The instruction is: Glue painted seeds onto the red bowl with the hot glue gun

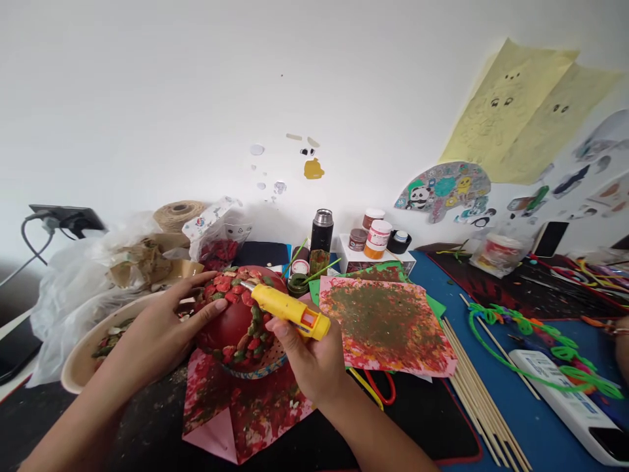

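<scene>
A red ball (228, 328), dressed with bands of red and green painted pieces, rests on a perforated bowl with a blue patterned rim (260, 372). My left hand (162, 321) grips the ball from the left, its thumb pressed on the surface and its other fingers partly hidden behind. In my right hand (314, 360) is a yellow hot glue gun (285, 308), its metal nozzle pointing left at the pieces near the ball's top. Whether the tip touches them I cannot tell. Paint-stained pink paper (265, 419) lies beneath the bowl.
Left stands a tan bowl (73, 367) of painted pieces beside a plastic bag (63, 314). Behind are a black thermos (322, 236) and paint jars (377, 239). Right are painted paper (388, 321), wooden sticks (479, 393), green cord (491, 354) and another person's hand (623, 328).
</scene>
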A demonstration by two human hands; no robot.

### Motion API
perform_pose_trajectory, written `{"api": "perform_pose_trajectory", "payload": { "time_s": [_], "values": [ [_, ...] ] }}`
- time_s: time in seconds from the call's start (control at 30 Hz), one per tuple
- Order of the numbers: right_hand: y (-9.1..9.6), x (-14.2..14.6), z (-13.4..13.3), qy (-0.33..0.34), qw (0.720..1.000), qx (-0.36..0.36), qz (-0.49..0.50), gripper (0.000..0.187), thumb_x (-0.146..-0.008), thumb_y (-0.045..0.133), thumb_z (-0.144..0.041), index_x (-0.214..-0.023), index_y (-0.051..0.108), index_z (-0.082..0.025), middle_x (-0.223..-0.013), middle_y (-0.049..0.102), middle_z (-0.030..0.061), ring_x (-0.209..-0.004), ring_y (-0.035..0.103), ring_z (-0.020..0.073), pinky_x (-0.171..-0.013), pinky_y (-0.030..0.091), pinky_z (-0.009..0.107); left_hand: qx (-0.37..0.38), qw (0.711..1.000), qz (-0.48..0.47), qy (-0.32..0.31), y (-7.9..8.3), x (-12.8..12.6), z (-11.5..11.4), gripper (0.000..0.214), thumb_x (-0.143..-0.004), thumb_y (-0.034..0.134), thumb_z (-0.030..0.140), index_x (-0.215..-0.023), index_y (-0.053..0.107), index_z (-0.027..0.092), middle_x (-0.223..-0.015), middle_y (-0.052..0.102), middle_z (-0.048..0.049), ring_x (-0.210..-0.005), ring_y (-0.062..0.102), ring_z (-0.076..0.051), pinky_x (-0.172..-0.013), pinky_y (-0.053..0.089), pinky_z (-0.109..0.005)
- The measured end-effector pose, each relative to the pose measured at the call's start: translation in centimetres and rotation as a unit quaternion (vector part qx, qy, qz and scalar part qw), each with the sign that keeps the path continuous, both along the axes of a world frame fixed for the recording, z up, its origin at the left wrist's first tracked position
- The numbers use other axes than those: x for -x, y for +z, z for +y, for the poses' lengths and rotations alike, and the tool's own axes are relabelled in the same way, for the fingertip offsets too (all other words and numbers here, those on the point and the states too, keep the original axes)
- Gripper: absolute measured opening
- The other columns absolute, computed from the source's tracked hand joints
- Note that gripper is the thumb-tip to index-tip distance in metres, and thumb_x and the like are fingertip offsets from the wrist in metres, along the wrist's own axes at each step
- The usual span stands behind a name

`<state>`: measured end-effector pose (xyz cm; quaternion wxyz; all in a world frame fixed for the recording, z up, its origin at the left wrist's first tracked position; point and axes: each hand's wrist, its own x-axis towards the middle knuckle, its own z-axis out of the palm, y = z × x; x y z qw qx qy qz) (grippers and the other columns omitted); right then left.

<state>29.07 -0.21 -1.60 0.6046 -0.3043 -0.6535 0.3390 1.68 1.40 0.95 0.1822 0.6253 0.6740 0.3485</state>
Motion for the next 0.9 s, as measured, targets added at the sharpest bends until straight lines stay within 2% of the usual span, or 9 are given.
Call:
{"api": "perform_pose_trajectory", "payload": {
  "time_s": [0.27,0.4,0.6,0.77,0.9],
  "values": [
    [0.4,-0.2,0.1,-0.011,1.0,-0.02,0.012,0.05,-0.112,0.069,-0.065,-0.097,0.084,-0.02,-0.088,0.08,0.008,-0.077,0.082,0.0224,-0.072,0.068,0.032,-0.006,1.0,-0.012,0.024,0.0,-0.6,0.8,0.091,-0.082,0.068,0.095,-0.148,0.073,0.032,-0.125,0.088,-0.0093,-0.102,0.087,-0.034,-0.084,0.072,-0.046],
    [0.4,-0.3,0.1,-0.012,0.999,-0.022,0.03,0.049,-0.112,0.071,-0.064,-0.095,0.083,-0.02,-0.086,0.081,0.0077,-0.077,0.082,0.0226,-0.074,0.068,0.033,-0.003,1.0,-0.013,0.027,0.2,-0.2,1.3,0.097,-0.078,0.066,0.099,-0.147,0.073,0.032,-0.128,0.087,-0.0096,-0.115,0.083,-0.037,-0.094,0.071,-0.05],
    [0.7,-0.5,-0.1,0.002,0.999,-0.026,0.043,0.043,-0.111,0.074,-0.06,-0.095,0.081,-0.021,-0.086,0.079,0.0069,-0.074,0.08,0.022,-0.069,0.066,0.033,0.0,1.0,-0.01,0.021,0.7,0.6,1.6,0.097,-0.086,0.06,0.096,-0.156,0.068,0.029,-0.133,0.087,-0.012,-0.119,0.083,-0.037,-0.101,0.07,-0.052],
    [0.7,-0.4,-0.1,0.015,0.998,-0.032,0.053,0.041,-0.111,0.075,-0.059,-0.096,0.08,-0.021,-0.088,0.079,0.0076,-0.077,0.083,0.0238,-0.071,0.068,0.034,0.011,1.0,0.009,0.019,0.4,1.2,1.3,0.098,-0.085,0.052,0.1,-0.15,0.072,0.03,-0.147,0.083,-0.0103,-0.129,0.08,-0.038,-0.106,0.069,-0.052],
    [0.6,-0.5,0.0,0.017,0.998,-0.034,0.049,0.046,-0.112,0.071,-0.063,-0.097,0.079,-0.021,-0.089,0.079,0.0079,-0.074,0.081,0.022,-0.069,0.068,0.034,-0.001,0.999,0.045,0.027,-0.2,1.7,0.7,0.095,-0.087,0.046,0.1,-0.142,0.077,0.029,-0.141,0.086,-0.0089,-0.126,0.08,-0.039,-0.113,0.065,-0.056]
  ]
}}
